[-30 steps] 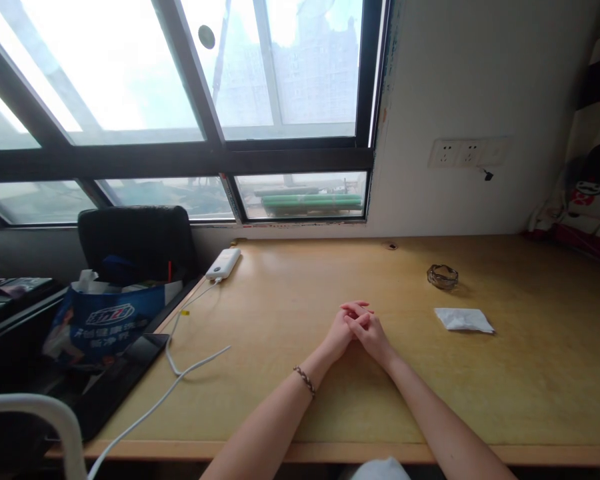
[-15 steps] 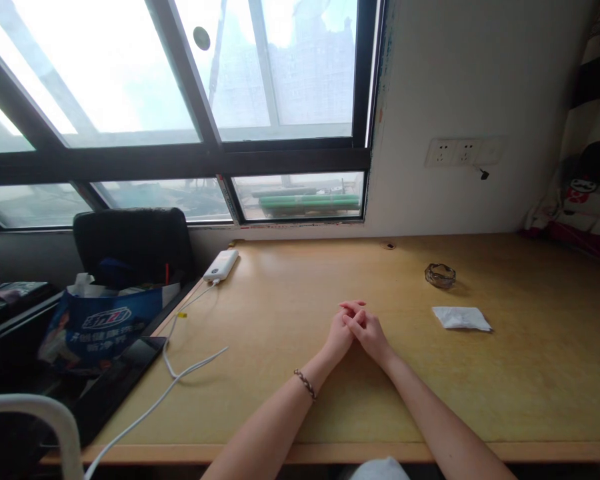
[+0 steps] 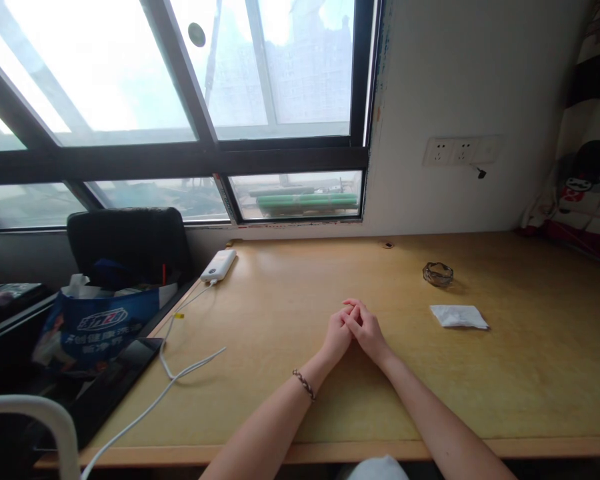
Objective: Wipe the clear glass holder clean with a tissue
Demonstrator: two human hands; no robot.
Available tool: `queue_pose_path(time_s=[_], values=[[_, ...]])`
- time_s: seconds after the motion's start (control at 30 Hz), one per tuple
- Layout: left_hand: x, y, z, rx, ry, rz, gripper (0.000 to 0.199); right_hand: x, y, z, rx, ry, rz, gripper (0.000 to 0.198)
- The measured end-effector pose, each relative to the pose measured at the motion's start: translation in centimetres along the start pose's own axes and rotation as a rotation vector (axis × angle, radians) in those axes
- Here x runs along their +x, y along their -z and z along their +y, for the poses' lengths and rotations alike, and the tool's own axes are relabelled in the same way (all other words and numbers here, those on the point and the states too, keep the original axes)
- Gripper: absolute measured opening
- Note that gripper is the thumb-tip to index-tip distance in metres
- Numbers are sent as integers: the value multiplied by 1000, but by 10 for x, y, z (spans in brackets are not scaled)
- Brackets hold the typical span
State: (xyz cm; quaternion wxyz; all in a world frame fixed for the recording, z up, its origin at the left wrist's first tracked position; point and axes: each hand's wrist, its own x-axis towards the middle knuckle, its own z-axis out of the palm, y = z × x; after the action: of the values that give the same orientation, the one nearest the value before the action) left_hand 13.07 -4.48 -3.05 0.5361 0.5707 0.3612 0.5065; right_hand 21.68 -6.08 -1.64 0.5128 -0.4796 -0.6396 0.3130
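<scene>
My left hand [image 3: 336,335] and my right hand [image 3: 369,337] are clasped together above the wooden desk [image 3: 290,287], with their fingers crossed and folded over each other. Both are closed, and no object shows between them; the palms are hidden. A braided bracelet [image 3: 305,385] circles my left wrist. To the right of my hands lies a flat white packet [image 3: 459,317]. Behind that packet sits a brownish, see-through ring-shaped dish [image 3: 437,274], apart from both hands.
A white power bank [image 3: 219,265] rests at the desk's left edge, its white cable [image 3: 180,375] looping toward the front. Left of the desk are a blue bag [image 3: 100,327], a black chair [image 3: 127,240] and a curved white tube [image 3: 55,410]. Wall sockets [image 3: 453,151] are at back right.
The fingers have shifted: those that stuck out to the front are now folded closer, and the hands remain clasped. The whole view has moved slightly. Objects on the desk stay put.
</scene>
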Motion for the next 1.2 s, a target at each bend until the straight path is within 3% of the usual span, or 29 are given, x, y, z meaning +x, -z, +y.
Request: queue_pose_path(time_s=[1.2], values=[[0,-1,-4,36,-38,8,32,0,-1,4,-15,7,11,26]])
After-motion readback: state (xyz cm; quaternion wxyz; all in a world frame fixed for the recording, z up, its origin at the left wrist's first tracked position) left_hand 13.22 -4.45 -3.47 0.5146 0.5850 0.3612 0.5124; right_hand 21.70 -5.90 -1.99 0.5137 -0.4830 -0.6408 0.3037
